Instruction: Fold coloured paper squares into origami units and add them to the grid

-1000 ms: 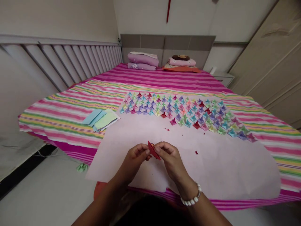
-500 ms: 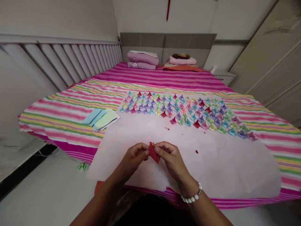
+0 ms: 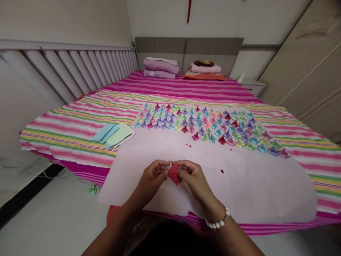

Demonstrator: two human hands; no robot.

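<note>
A small folded piece of red paper [image 3: 173, 174] is held above the pale sheet [image 3: 149, 149], between my two hands. My left hand [image 3: 154, 175] pinches its left edge with thumb and fingertips. On the right side, my right hand [image 3: 190, 175] grips it with thumb and forefinger, covering part of the fold. Beyond the hands, many small folded paper shapes [image 3: 183, 129] in several colours stand in rows along the far part of the sheet. Small dark red scraps [image 3: 222, 171] lie on the sheet to the right.
Blue and green paper sheets [image 3: 117, 137] are piled on the striped bedspread [image 3: 66, 124] at the left. Folded bedding [image 3: 160, 67] rests by the headboard [image 3: 170, 46]. A crumpled green thing [image 3: 93, 190] is on the floor at the lower left.
The red paper has turned between my fingers, from a narrow slanted shape to a broader face toward me. Both hands stay in nearly the same place.
</note>
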